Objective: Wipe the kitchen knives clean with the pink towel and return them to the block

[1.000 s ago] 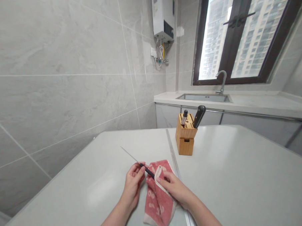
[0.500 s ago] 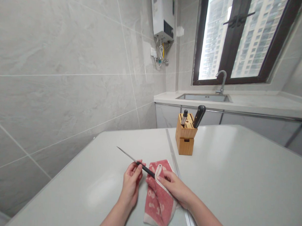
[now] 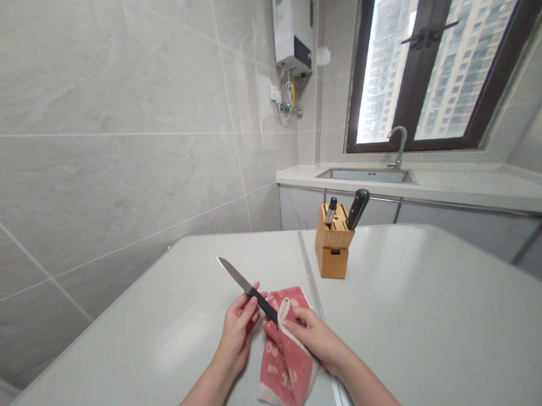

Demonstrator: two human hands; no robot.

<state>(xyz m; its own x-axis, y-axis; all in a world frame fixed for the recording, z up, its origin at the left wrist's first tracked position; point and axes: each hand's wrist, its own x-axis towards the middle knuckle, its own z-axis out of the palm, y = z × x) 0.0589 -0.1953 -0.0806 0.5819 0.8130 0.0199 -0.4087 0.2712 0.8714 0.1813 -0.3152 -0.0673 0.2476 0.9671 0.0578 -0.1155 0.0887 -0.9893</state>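
Note:
My left hand (image 3: pixel 239 321) pinches a small knife (image 3: pixel 245 282) near where its black handle meets the blade; the blade points up and to the left. My right hand (image 3: pixel 312 336) grips a red patterned towel (image 3: pixel 286 359) with a white hem, wrapped around the handle's end. The towel hangs down onto the white table (image 3: pixel 405 316). Behind them stands a wooden knife block (image 3: pixel 333 241) with a black-handled knife (image 3: pixel 357 208) and a slim steel handle (image 3: pixel 330 210) in its slots.
A tiled wall runs along the left. At the back there is a counter with a sink (image 3: pixel 366 175) and tap (image 3: pixel 398 146) under a window, and a water heater (image 3: pixel 291 27) on the wall. A seam (image 3: pixel 308 270) runs down the table.
The knife has turned in my left hand: its blade showed as a thin edge before and now shows its flat side. Both hands have stayed in place.

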